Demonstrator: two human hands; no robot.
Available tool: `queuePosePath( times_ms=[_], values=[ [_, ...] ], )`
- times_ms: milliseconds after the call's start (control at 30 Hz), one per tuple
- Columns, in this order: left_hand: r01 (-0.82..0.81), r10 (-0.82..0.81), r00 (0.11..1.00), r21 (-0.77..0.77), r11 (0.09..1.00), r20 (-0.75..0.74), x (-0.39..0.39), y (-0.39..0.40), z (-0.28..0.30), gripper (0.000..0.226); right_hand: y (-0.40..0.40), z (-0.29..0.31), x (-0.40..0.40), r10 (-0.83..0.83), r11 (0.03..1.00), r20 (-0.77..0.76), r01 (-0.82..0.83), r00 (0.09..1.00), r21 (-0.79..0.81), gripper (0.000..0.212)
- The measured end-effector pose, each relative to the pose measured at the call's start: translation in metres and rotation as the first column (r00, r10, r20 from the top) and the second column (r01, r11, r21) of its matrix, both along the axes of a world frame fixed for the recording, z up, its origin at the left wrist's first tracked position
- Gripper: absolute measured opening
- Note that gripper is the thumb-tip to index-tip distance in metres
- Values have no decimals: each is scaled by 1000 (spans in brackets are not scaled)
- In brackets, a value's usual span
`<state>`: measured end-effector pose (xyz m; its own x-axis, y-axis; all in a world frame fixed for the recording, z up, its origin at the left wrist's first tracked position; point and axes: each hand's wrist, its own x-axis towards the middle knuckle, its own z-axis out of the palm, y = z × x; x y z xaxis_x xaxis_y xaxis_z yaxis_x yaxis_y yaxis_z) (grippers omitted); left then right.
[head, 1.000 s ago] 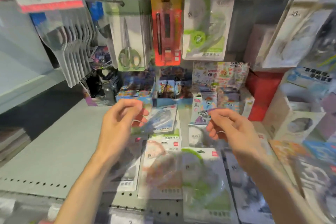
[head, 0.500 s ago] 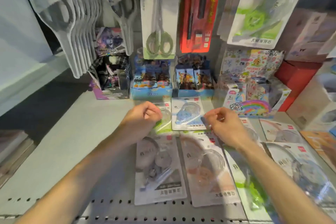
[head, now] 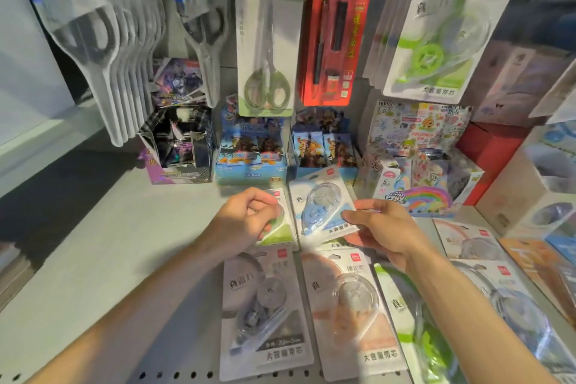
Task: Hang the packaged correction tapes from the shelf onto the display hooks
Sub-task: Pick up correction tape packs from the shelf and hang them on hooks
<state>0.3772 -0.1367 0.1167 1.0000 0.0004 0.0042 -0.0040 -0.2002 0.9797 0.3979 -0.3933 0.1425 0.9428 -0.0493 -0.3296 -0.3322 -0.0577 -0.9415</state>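
Green-backed blister pack of correction tape (head: 276,224) pinched in curled left hand (head: 246,221), low over grey metal shelf (head: 109,259); blue-backed blister pack of correction tape (head: 324,206) pinched at lower corner by right hand (head: 383,227), tilted clear of shelf. Picking-up step, apparently; next, raising packs to hooks overhead, punched holes aligned. Half a second earlier: blue pack lying flat, right hand only reaching.

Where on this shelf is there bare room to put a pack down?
Bare shelf lies left of the left hand, in front of the purple card box. Right of it, correction tape packs crowd the surface.
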Motion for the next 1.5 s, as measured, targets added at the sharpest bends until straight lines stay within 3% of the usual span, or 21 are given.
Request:
queuePosePath(
  times_ms=[167,267,367,467,600,667,767,833,933,1000,1133,1300,1500],
  values=[
    [-11,5,997,-88,996,-71,-1,-13,14,27,-5,7,-14,16,994,65,-23,998,106,39],
    [20,-41,991,-159,987,-129,-4,-17,23,26,9,10,-21,57,980,104,-76,993,186,39],
    [29,-54,996,-294,955,-75,-11,-9,28,23,30,10,-23,127,964,137,-154,982,215,31],
    [-1,-2,1000,-331,944,-8,-17,9,27,23,52,8,-21,203,970,220,-226,954,87,23],
    [-89,121,989,-310,947,86,-25,41,26,19,73,6,-12,368,922,348,-292,862,-253,12],
    [-177,220,968,-290,941,123,-31,58,26,17,81,3,-5,444,828,356,-225,822,-513,11],
    [-274,315,943,-283,919,108,-34,81,25,22,97,-3,2,561,518,276,-71,780,-852,33],
    [-290,330,940,-315,904,82,-35,92,25,17,112,-8,5,589,347,193,-30,785,-937,56],
    [-310,349,933,-303,901,83,-39,102,23,14,135,-15,7,581,234,52,-105,812,-967,84],
    [-327,362,928,-271,905,91,-40,107,21,13,147,-18,7,604,232,29,-141,797,-962,86],
    [-342,379,922,-286,895,82,-44,116,20,15,158,-19,7,662,318,48,-222,748,-922,72],
    [-384,419,905,-284,879,74,-47,121,23,14,165,-22,5,635,278,60,-155,770,-948,67],
    [-458,492,870,-307,834,37,-49,127,26,11,166,-10,11,595,482,265,-73,759,-873,60]
  ],
)
